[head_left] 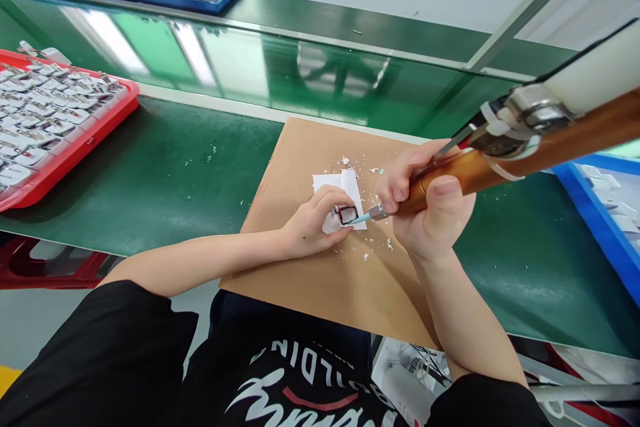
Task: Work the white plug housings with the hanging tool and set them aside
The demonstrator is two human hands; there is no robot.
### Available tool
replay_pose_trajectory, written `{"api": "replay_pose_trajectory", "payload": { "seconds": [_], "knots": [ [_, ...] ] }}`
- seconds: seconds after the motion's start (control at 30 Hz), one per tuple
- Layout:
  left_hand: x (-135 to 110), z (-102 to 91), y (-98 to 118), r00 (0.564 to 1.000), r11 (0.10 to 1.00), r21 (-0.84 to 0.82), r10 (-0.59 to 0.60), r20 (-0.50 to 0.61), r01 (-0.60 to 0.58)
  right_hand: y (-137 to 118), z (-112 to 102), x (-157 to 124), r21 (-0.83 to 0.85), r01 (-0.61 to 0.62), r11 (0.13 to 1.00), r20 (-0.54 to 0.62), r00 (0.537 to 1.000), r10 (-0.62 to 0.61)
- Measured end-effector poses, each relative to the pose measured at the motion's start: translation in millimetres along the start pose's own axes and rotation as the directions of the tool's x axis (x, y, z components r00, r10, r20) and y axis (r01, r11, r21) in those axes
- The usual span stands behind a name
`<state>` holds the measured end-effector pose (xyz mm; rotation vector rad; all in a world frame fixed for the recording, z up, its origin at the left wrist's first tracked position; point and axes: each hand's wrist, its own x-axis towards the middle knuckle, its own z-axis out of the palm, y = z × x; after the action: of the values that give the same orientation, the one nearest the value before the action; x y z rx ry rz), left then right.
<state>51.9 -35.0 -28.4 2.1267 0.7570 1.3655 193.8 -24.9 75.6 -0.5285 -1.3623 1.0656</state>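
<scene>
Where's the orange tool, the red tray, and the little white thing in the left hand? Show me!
Orange tool (473, 173): head view, on its barrel.
Red tray (95, 139): head view, on its side wall.
Little white thing (348, 215): head view, inside its dark outline.

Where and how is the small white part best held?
Probably pinch the small white part by its far and near edges, from the left, as the left hand does: its dark-rimmed face is exposed, and the light-blue tip of the orange tool comes from the right.

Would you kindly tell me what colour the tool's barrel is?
The barrel is a shiny copper-orange, shown in the head view.
</scene>
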Motion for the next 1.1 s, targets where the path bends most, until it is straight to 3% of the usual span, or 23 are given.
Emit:
{"api": "replay_pose_trajectory", "payload": {
  "seconds": [0.33,1.1],
  "knots": [
    [-0.2,-2.4,-0.6,0.999,0.995,0.097,0.033,-0.029,-0.030,1.2,-3.8,2.0,-0.118,-0.019,0.993,-0.054,0.998,0.013],
    [-1.3,-2.5,-1.8,1.000,1.000,0.001,0.003,-0.007,-0.003,2.5,-5.4,3.5,-0.076,0.015,0.997,-0.044,0.999,-0.018]
  ]
}}
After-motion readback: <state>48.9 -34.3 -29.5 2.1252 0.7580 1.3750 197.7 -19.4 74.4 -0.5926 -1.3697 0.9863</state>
